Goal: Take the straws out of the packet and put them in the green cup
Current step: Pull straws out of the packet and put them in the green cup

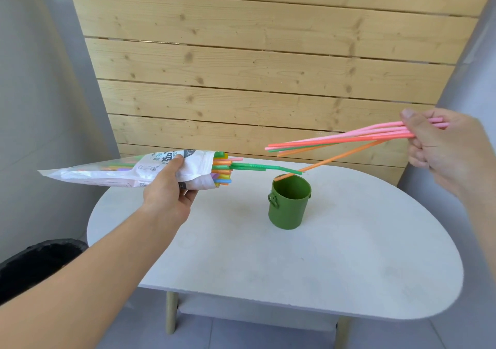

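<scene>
Above the tabletop [268, 268], on the right, the right hand's [440, 144] fingers [418, 151] are clamped on one end of a loose fan of straws [335, 139], about six by my count. One orange straw [335, 158] droops, its tip seemingly at the green cup's [290, 206] rim. Best to gather the fan tight, tip it upright, then lower it into the single cup. The left hand [166, 193] grips the one packet [112, 172]; many straws remain inside, and one green bent straw [255, 166] pokes out.

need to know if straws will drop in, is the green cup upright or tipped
Upright. The green cup stands on its base on the white table, open mouth facing up.
</scene>
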`<state>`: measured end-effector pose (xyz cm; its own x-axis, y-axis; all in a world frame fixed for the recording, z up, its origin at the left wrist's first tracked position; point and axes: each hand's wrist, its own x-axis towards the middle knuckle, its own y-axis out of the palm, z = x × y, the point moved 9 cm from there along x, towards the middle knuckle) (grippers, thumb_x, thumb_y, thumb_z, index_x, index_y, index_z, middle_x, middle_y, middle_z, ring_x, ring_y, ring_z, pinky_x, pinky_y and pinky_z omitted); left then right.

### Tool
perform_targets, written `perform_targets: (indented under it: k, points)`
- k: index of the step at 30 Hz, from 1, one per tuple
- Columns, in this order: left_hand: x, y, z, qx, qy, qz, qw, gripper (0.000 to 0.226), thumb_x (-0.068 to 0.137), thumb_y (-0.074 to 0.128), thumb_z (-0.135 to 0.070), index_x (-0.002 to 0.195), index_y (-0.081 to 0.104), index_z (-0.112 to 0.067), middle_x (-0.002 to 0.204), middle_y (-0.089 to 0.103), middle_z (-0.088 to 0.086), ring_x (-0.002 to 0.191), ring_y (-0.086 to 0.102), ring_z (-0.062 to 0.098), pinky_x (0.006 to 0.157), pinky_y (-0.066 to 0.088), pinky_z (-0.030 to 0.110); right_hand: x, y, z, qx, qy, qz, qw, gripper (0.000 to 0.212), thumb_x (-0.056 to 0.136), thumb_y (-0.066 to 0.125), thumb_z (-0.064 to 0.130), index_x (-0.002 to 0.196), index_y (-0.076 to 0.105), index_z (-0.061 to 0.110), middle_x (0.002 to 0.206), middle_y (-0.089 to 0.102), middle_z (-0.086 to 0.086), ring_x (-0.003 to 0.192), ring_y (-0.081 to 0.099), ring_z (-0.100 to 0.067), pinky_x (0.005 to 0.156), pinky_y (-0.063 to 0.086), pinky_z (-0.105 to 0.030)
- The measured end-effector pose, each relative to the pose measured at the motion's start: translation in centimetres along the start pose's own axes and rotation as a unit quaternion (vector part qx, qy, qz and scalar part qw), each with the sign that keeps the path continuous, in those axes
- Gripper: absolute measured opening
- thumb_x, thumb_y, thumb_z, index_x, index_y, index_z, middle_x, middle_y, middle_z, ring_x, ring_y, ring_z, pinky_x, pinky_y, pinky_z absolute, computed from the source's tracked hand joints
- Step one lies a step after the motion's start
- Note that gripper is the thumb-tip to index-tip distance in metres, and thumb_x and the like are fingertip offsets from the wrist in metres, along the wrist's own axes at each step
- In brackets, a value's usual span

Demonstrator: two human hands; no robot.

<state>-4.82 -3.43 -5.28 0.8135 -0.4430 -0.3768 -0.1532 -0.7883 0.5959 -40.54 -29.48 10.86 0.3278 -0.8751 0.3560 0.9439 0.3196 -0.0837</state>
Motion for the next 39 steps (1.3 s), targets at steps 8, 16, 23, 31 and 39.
perform_targets:
  k: [8,16,23,31,39]
  points:
    - [-0.7,0.8,0.8,0.007,-0.005,0.021,1.000,0.045,0.091,0.077,-0.020,0.133,0.060,-0.017,0.120,0.077,0.001,0.105,0.076,0.016,0.076,0.065,0.031,-0.7,-1.6,0.1,-0.074,0.009,0.014,0.997,0.028,0.095,0.066,0.027,0.072,0.059,0.014,0.041,0.037,0.011,0.035,0.029,-0.011,0.035,0.027,-0.018]
    - [-1.5,1.3,1.3,0.015,-0.014,0.035,0.999,0.040,0.092,0.075,-0.020,0.130,0.061,-0.016,0.119,0.077,0.002,0.106,0.076,0.016,0.068,0.064,0.029,-0.9,-0.6,-0.7,-0.193,0.033,0.057,0.979,0.032,0.090,0.071,0.035,0.084,0.067,0.003,0.056,0.038,-0.006,0.045,0.031,-0.022,0.049,0.028,-0.027]
    - [-1.8,1.5,1.8,0.020,-0.013,0.049,0.999,0.044,0.092,0.076,-0.020,0.134,0.062,-0.014,0.121,0.077,0.003,0.107,0.075,0.017,0.062,0.063,0.027,-1.0,3.4,-0.9,-0.230,0.032,0.077,0.970,0.031,0.088,0.072,0.037,0.083,0.067,0.007,0.061,0.044,-0.007,0.042,0.034,-0.019,0.046,0.030,-0.025]
    - [-2.4,1.8,2.1,0.025,-0.011,0.059,0.998,0.044,0.092,0.075,-0.020,0.134,0.062,-0.014,0.122,0.077,0.003,0.108,0.075,0.017,0.063,0.062,0.028,-1.0,5.7,-2.8,-0.077,0.080,-0.004,0.994,0.028,0.083,0.076,0.043,0.088,0.066,0.017,0.063,0.055,-0.003,0.041,0.045,-0.012,0.043,0.040,-0.024]
    - [-3.0,2.5,1.8,0.022,-0.003,0.081,0.996,0.045,0.093,0.074,-0.019,0.136,0.061,-0.014,0.126,0.076,0.005,0.114,0.073,0.020,0.085,0.063,0.038,-2.8,3.9,-3.0,-0.270,0.111,-0.069,0.954,0.075,0.087,0.039,0.072,0.140,0.039,0.019,0.095,0.062,-0.007,0.082,0.058,-0.028,0.076,0.049,-0.041]
